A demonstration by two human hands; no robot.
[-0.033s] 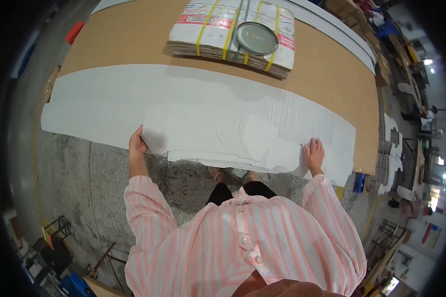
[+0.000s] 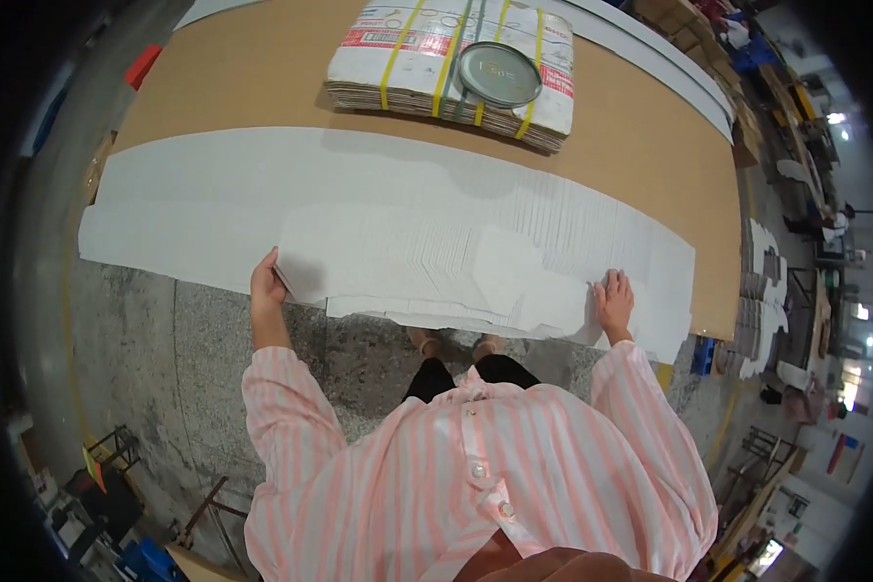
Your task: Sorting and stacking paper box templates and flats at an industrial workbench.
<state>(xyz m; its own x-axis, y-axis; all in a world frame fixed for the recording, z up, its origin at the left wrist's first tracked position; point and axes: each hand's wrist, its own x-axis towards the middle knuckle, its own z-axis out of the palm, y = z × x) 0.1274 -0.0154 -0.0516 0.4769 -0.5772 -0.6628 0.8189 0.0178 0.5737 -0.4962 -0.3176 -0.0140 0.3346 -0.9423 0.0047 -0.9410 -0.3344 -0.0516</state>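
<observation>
Your left hand (image 2: 267, 284) grips the stack (image 2: 427, 262) end, right hand (image 2: 614, 301) flat on the other — squaring it (likely). Bundle (image 2: 451, 68) parked well clear.

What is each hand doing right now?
Left hand: closed on the left end of the fanned white sheets.
Right hand: open, flat on their right end.

Nothing can be seen to have changed between the two pictures: they show the same instant. The left hand (image 2: 266, 283) has not shifted from the left end of the fanned white cardboard sheets (image 2: 427, 262) at the worktop's (image 2: 650, 155) near edge, nor has the right hand (image 2: 614, 301) at their right end. The sheets lie exactly as they did.
</observation>
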